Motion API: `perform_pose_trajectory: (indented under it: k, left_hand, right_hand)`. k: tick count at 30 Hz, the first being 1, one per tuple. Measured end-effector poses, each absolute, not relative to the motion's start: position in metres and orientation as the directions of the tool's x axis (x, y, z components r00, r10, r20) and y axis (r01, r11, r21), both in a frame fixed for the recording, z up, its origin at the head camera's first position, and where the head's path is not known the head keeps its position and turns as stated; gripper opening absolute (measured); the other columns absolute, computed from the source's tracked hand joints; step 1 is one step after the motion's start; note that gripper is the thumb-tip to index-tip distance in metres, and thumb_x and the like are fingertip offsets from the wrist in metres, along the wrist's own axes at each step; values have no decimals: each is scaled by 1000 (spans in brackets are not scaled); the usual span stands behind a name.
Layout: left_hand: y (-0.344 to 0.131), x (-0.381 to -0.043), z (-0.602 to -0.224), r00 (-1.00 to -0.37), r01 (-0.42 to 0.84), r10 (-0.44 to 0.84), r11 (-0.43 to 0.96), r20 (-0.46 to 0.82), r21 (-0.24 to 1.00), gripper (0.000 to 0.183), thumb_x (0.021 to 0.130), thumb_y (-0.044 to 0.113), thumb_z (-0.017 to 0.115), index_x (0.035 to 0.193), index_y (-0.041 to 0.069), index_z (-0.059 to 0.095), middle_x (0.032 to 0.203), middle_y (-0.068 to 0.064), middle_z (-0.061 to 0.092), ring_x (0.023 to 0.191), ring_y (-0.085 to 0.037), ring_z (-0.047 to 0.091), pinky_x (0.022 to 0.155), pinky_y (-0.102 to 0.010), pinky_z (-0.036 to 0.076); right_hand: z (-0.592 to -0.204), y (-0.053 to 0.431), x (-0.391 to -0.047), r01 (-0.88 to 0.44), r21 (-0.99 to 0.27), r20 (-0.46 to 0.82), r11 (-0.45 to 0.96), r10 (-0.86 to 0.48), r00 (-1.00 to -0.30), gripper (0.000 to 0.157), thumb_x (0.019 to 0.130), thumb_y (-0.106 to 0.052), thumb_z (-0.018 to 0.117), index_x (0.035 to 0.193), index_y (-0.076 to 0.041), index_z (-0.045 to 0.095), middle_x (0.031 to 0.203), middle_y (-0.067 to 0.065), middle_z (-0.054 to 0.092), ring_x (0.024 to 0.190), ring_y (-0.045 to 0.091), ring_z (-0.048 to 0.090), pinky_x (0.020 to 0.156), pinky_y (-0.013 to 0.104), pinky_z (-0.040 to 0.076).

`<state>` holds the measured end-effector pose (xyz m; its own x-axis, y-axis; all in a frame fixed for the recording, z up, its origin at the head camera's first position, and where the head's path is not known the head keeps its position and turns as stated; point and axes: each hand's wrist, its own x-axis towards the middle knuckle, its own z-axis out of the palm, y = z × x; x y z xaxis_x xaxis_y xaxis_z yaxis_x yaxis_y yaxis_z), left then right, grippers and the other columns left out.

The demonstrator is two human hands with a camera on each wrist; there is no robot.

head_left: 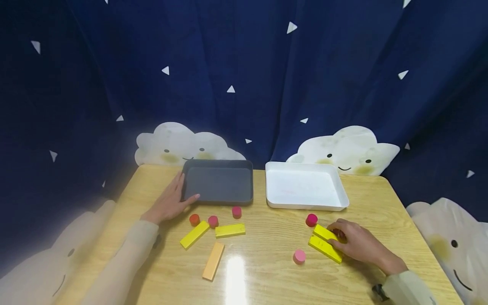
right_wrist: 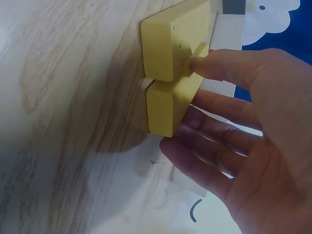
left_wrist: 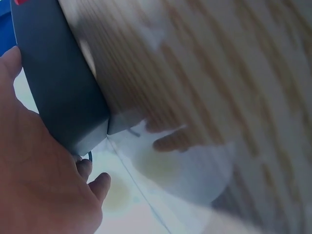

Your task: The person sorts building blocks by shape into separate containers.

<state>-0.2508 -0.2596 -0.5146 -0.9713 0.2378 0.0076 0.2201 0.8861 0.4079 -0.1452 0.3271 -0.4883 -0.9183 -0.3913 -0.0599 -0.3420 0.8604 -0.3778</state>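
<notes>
My left hand (head_left: 169, 203) rests at the left end of the dark grey tray (head_left: 221, 186), its fingers along the outer wall and its thumb stretched over the front corner. In the left wrist view the fingers are spread around that tray's end. On the right, my right hand (head_left: 360, 243) pinches a yellow block (right_wrist: 161, 109) between thumb and fingers. A second yellow block (head_left: 324, 249) lies right alongside it, nearer to me. A crimson cylinder (head_left: 311, 220) stands just beyond the pair, and a pink cylinder (head_left: 299, 256) to their left.
A white tray (head_left: 305, 208) stands to the right of the grey one. In front of the grey tray are an orange-red cylinder (head_left: 194, 220), two pinkish-red cylinders (head_left: 237, 212), two yellow blocks (head_left: 230, 230) and a light orange block (head_left: 213, 261). A dark blue curtain (head_left: 248, 51) hangs behind the table.
</notes>
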Motion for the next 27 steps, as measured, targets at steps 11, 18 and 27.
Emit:
perform_pose_trajectory:
  k: [11,18,27]
  left_hand:
    - [-258,-250,-515,-974,214,227,888,16,407,111,103,73,49,170,-4,4,178,-26,1,163,-47,11,131,-61,16]
    - [-259,-251,-518,-974,216,226,885,24,412,112,102,74,49,170,-4,5,178,-26,3,163,-48,12,131,-63,17]
    - [-260,-251,-516,-972,221,235,884,18,412,113,102,77,45,170,-3,2,178,-26,1,163,-48,10,131,-64,15]
  right_hand:
    - [-490,327,-145,-347,-351,-51,870,-388,-920,37,85,-18,89,118,-6,75,94,-7,60,79,10,51,66,26,47]
    - [-494,325,-145,-327,-334,-42,884,-360,-932,37,83,-17,89,116,-8,74,99,-6,61,83,11,53,72,30,53]
    - [-494,325,-143,-331,-286,34,899,-336,-941,39,78,-16,91,112,-13,73,100,-5,62,87,13,56,73,37,55]
